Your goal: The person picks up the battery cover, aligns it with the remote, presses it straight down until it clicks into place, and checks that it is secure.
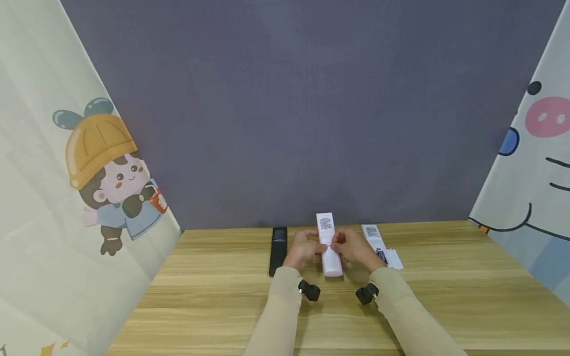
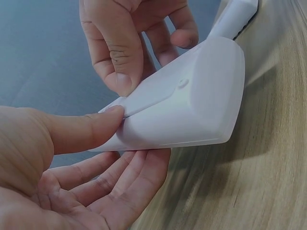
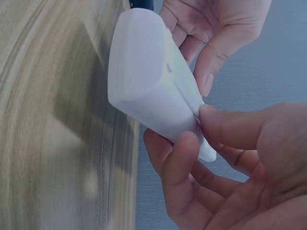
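A white remote control (image 1: pixel 332 265) is held between both hands, its back with the printed label turned up. My left hand (image 1: pixel 304 250) grips its left side, thumb on the back and fingers beneath, as the left wrist view shows. From the other side my right hand (image 1: pixel 356 245) holds it, the thumb pressing at the edge of the battery cover (image 2: pixel 151 93) and fingers along the side. Both thumbs sit close together near the cover's end. In the right wrist view the remote's rounded end (image 3: pixel 136 55) is raised off the table. The cover appears to be on the remote.
A black remote control (image 1: pixel 278 253) lies left of the hands on the wooden table (image 1: pixel 205 296). At the right, partly behind the right hand, lies another white remote control (image 1: pixel 373 235) with batteries (image 1: pixel 381 255) exposed and a white cover (image 1: pixel 394 258) beside it. A grey wall (image 1: pixel 285 123) rises behind.
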### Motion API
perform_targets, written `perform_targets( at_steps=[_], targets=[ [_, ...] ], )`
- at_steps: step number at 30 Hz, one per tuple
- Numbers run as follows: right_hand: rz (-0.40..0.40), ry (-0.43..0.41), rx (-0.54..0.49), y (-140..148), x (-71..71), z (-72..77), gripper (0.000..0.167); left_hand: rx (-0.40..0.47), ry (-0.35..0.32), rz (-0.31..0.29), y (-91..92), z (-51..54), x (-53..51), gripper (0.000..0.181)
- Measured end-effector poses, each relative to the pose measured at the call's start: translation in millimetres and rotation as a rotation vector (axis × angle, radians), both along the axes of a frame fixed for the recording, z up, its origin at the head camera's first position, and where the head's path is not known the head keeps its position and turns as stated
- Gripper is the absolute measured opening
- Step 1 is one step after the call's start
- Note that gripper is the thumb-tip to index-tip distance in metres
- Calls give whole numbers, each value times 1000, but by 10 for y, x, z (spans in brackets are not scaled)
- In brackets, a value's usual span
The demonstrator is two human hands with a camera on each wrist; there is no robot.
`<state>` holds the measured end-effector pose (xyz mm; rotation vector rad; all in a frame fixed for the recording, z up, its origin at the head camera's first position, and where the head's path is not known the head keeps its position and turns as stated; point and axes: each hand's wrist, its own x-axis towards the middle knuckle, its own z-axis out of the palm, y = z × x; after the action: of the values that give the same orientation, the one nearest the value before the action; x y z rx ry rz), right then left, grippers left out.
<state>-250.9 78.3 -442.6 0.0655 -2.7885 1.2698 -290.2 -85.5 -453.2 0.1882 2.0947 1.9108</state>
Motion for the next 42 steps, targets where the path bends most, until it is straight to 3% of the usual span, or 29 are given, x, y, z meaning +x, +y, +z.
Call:
perform_targets(
  at_steps=[7, 30, 42],
  targets=[
    [-4, -30, -3, -4, 4, -5, 10, -1, 7, 3, 9, -3, 8, 50],
    [-15, 15, 23, 7, -41, -9, 12, -41, 40, 57, 76, 20, 32, 49],
    [-27, 57, 100, 71, -148, 43, 14, -152, 106, 125, 203, 66, -13, 50]
  ],
)
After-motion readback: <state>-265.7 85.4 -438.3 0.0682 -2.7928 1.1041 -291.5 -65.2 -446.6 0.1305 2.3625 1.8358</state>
